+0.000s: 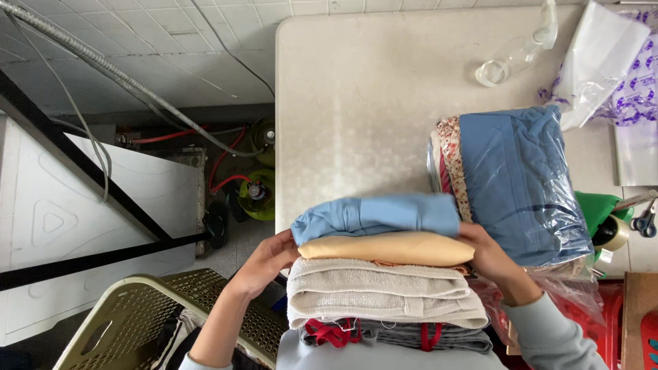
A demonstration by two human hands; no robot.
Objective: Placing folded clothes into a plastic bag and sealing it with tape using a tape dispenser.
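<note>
Now both hands (267,260) (490,257) clasp the folded stack (384,274) at the table edge (277,171).

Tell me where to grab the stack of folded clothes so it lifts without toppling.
Grip the stack at its two short ends, low down, coming in from left and right as the left hand and right hand do now. The layers lie loose, so fingers probably belong under the beige towel, not the blue top piece.

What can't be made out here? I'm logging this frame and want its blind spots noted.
Head view only:
- Left hand and right hand: fingertips hidden behind the folded-clothes stack.
- Stack's bottom: cut off by the lower edge.
- Plastic-bagged clothes: lower layers hidden by the blue top piece.
- Scissors: cut by the right edge.
</note>
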